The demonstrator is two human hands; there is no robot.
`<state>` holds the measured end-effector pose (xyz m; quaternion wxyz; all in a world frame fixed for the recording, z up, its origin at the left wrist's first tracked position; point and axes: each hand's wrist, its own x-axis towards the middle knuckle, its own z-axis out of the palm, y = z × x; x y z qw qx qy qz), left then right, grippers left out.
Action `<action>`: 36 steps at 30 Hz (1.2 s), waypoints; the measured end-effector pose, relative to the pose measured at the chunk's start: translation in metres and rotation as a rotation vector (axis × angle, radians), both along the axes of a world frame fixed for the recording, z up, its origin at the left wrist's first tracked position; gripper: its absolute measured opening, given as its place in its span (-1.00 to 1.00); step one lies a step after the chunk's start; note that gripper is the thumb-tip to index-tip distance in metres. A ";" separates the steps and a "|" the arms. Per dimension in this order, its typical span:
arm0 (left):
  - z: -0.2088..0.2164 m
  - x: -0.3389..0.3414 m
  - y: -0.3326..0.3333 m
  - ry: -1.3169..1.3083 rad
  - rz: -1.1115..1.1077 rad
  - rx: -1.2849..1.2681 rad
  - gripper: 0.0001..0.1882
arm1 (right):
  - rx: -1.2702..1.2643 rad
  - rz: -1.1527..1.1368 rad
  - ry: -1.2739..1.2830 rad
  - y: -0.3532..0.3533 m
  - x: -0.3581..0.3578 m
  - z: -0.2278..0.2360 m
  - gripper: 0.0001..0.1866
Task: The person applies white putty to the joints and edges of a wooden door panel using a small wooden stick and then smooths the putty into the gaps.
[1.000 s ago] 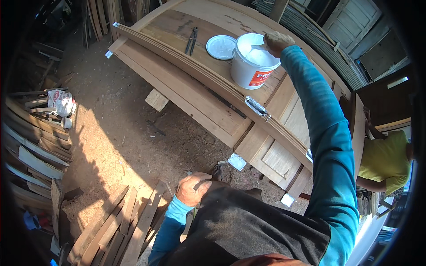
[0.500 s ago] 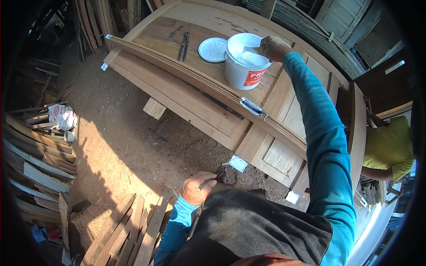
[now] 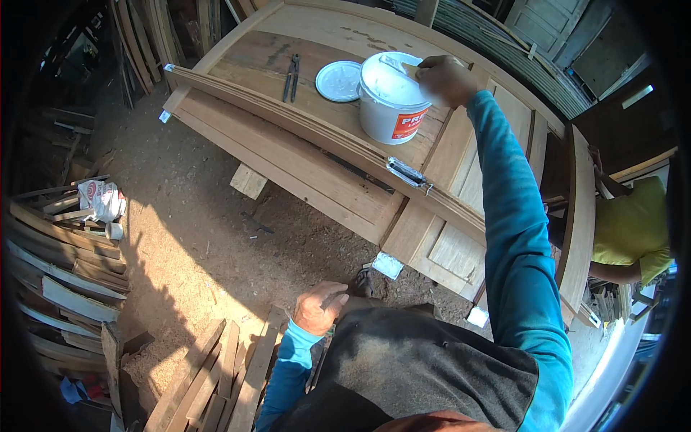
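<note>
My right hand [image 3: 448,81] reaches over the rim of a white bucket [image 3: 378,119] with a red label, its fingers closed round the handle of a putty knife [image 3: 393,65]. The knife's blade, coated white, is at the bucket's mouth above thick white paste [image 3: 389,85]. Beside the bucket lies its round white lid [image 3: 337,81], and further left a pair of dark pincers [image 3: 291,78]. All rest on a wooden panel door [image 3: 252,54]. Down by my lap, my left hand [image 3: 319,307] is curled into a loose fist, with nothing seen in it.
A long wooden piece with a metal lock [image 3: 406,173] runs along the door's near side. Loose boards [image 3: 205,381] lie at the lower left, more timber [image 3: 68,288] at far left. A co-worker in a yellow shirt [image 3: 630,223] stands at the right behind an upright wooden panel [image 3: 578,216].
The putty knife has come up from inside the bucket to its rim, its blade now tilted toward the far side. My right hand has shifted slightly; my left hand stays by my lap.
</note>
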<state>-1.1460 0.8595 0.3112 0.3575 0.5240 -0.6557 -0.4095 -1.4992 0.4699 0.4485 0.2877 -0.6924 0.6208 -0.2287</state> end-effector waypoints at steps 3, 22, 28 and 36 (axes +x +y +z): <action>-0.001 -0.001 -0.004 -0.004 -0.017 -0.003 -0.77 | -0.003 -0.084 -0.304 0.021 -0.009 -0.015 -0.63; 0.013 -0.153 -0.049 -0.033 -0.674 -0.078 -0.74 | -0.196 -0.568 -1.106 0.455 -0.161 -0.063 -0.62; 0.019 -0.229 -0.033 -0.008 -0.884 -0.085 -0.71 | -0.167 -1.078 -0.748 0.630 -0.214 -0.056 -0.54; 0.014 -0.279 -0.001 0.037 -1.016 -0.060 -0.68 | 0.105 -1.114 0.734 0.673 -0.246 -0.074 -0.55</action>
